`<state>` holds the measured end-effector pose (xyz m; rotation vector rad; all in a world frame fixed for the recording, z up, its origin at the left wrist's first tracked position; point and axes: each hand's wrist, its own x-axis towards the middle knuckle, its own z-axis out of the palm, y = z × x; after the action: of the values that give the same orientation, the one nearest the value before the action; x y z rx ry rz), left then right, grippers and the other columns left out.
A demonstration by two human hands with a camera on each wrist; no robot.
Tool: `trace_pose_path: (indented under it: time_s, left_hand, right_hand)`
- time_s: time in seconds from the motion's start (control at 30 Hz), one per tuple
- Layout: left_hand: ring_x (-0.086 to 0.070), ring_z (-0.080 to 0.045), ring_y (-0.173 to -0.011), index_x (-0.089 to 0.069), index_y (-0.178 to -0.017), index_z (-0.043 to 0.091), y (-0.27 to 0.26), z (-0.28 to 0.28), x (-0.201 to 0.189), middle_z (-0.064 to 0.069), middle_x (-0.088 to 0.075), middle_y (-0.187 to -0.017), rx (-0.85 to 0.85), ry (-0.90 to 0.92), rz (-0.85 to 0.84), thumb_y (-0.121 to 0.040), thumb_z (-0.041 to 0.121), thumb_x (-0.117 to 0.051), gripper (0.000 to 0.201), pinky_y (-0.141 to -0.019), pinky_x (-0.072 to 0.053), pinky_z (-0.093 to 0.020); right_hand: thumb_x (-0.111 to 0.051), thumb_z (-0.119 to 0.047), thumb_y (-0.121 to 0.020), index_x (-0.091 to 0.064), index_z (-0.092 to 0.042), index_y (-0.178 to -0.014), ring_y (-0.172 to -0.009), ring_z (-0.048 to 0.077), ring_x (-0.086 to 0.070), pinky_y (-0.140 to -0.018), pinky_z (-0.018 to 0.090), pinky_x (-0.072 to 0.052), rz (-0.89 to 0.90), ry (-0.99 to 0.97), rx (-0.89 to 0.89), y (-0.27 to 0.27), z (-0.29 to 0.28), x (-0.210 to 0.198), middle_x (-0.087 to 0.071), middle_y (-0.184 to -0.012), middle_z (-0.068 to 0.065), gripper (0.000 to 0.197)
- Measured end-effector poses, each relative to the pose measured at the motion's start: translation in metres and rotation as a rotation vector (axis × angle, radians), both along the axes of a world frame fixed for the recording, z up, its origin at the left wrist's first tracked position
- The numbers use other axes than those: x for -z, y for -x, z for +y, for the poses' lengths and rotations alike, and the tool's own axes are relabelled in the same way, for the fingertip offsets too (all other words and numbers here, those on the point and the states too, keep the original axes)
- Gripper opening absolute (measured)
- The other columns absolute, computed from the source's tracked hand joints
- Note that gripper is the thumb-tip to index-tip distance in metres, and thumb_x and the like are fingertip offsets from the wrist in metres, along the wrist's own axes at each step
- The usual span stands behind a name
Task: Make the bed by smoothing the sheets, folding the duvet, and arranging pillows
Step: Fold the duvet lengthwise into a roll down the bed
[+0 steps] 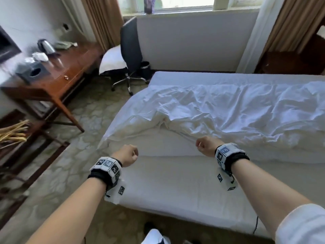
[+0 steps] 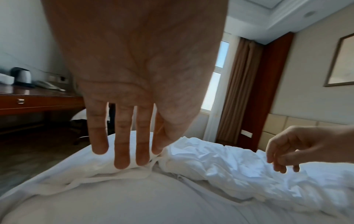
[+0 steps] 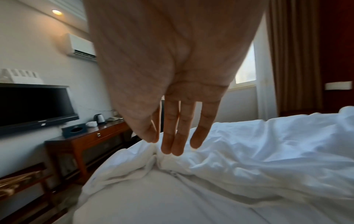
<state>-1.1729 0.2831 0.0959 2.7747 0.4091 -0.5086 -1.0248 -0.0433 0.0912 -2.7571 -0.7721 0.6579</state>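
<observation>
Both hands are held above the near edge of the bed, and neither is seen to grasp anything. The left hand [image 1: 127, 154] hangs with fingers [image 2: 122, 145] straight and slightly spread, as the left wrist view shows. The right hand [image 1: 206, 144] has fingers [image 3: 173, 133] extended downward and close together, the thumb lying near them; nothing is pinched.

The crumpled white cotton duvet [image 1: 228, 110] lies bunched across the middle of the bed, at about 1 o'clock from the hands, its gathered hem just beyond the fingertips. This placement is judged to suit a reach for that hem, so that it can be drawn out and folded. The smooth white fitted sheet [image 1: 175, 187] is exposed beneath the wrists.

A plump white pillow [image 1: 112, 59] rests on the black swivel office chair [image 1: 131, 48] at 11 o'clock, well apart from the bed. The reddish wooden desk [image 1: 70, 67] stands at 10 o'clock, carrying a steel kettle [image 1: 46, 46] and a grey tissue box [image 1: 33, 72]. Nothing is seen to block the reach.
</observation>
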Motion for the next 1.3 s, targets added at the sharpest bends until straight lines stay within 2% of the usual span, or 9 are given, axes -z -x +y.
trace_pose_path:
  time_s: [0.27,0.5,0.63,0.7,0.8,0.9,0.97,1.07,1.3]
  left_hand:
    - [-0.063,-0.022,-0.100,-0.064,-0.097,0.028,0.013,0.087,0.034,0.002,-0.068,-0.102,-0.114,0.052,0.017,-0.085,0.026,-0.053,0.016,-0.090,-0.052,-0.040]
    - [-0.064,-0.025,-0.099,-0.058,-0.109,0.025,-0.030,0.197,0.070,0.001,-0.068,-0.105,-0.067,0.070,0.007,-0.087,0.027,-0.053,0.023,-0.088,-0.052,-0.039]
    - [-0.055,-0.025,-0.118,-0.046,-0.130,0.022,-0.062,0.235,0.087,-0.002,-0.056,-0.129,-0.001,0.048,-0.001,-0.087,0.025,-0.056,0.044,-0.099,-0.044,-0.044]
    - [-0.047,-0.026,-0.126,-0.035,-0.140,0.022,-0.080,0.244,0.095,-0.004,-0.044,-0.139,0.026,0.058,-0.026,-0.086,0.029,-0.060,0.060,-0.103,-0.039,-0.048]
    - [-0.043,-0.028,-0.128,-0.024,-0.146,0.026,-0.105,0.255,0.112,-0.003,-0.034,-0.141,0.024,0.091,-0.081,-0.081,0.034,-0.067,0.079,-0.104,-0.034,-0.049]
    - [-0.031,-0.029,-0.136,-0.017,-0.149,0.032,-0.131,0.259,0.130,-0.003,-0.019,-0.151,0.045,0.109,-0.121,-0.074,0.038,-0.075,0.096,-0.109,-0.028,-0.051]
    - [-0.020,-0.031,-0.142,-0.010,-0.150,0.038,-0.151,0.259,0.141,-0.002,-0.001,-0.158,0.058,0.093,-0.118,-0.070,0.038,-0.080,0.106,-0.110,-0.025,-0.056]
    - [-0.016,-0.034,-0.143,-0.006,-0.150,0.041,-0.183,0.254,0.158,-0.001,0.014,-0.159,0.060,0.118,-0.108,-0.067,0.035,-0.081,0.112,-0.111,-0.023,-0.057]
    - [-0.001,-0.027,-0.149,0.002,-0.152,0.039,-0.240,0.232,0.202,0.001,0.011,-0.161,0.070,0.161,-0.139,-0.068,0.030,-0.080,0.118,-0.115,-0.017,-0.059]
  right_hand:
    - [-0.050,-0.028,-0.086,-0.063,-0.036,-0.095,-0.095,0.020,-0.064,-0.085,0.036,-0.054,0.025,0.053,-0.096,-0.011,0.112,0.027,-0.067,-0.103,-0.005,0.019]
    - [-0.054,-0.030,-0.089,-0.059,-0.032,-0.118,-0.112,0.020,-0.057,-0.092,0.032,-0.047,0.024,0.157,-0.014,-0.037,0.207,0.063,-0.062,-0.117,-0.004,0.030]
    - [-0.060,-0.035,-0.090,-0.052,-0.028,-0.129,-0.128,0.019,-0.045,-0.099,0.034,-0.040,-0.037,0.189,-0.040,-0.048,0.252,0.081,-0.053,-0.133,-0.003,0.041]
    - [-0.062,-0.040,-0.087,-0.048,-0.029,-0.134,-0.133,0.020,-0.039,-0.103,0.037,-0.035,-0.093,0.207,-0.063,-0.059,0.269,0.085,-0.047,-0.139,-0.002,0.051]
    - [-0.066,-0.048,-0.083,-0.039,-0.028,-0.143,-0.141,0.019,-0.028,-0.112,0.040,-0.026,-0.181,0.254,-0.136,-0.088,0.291,0.091,-0.036,-0.150,-0.001,0.069]
    - [-0.068,-0.059,-0.079,-0.024,-0.024,-0.153,-0.151,0.020,-0.008,-0.123,0.044,-0.006,-0.253,0.294,-0.194,-0.121,0.312,0.100,-0.016,-0.162,0.004,0.092]
    - [-0.066,-0.066,-0.077,-0.013,-0.023,-0.156,-0.152,0.023,0.003,-0.122,0.048,0.003,-0.285,0.376,-0.240,-0.142,0.326,0.109,-0.004,-0.165,0.006,0.104]
    - [-0.070,-0.068,-0.072,-0.005,-0.022,-0.157,-0.151,0.028,0.010,-0.121,0.054,0.004,-0.293,0.465,-0.255,-0.171,0.340,0.125,0.003,-0.165,0.008,0.116]
    - [-0.079,-0.063,-0.065,0.000,-0.030,-0.156,-0.151,0.029,0.007,-0.118,0.061,0.000,-0.124,0.602,-0.226,-0.212,0.334,0.161,0.002,-0.164,0.009,0.125]
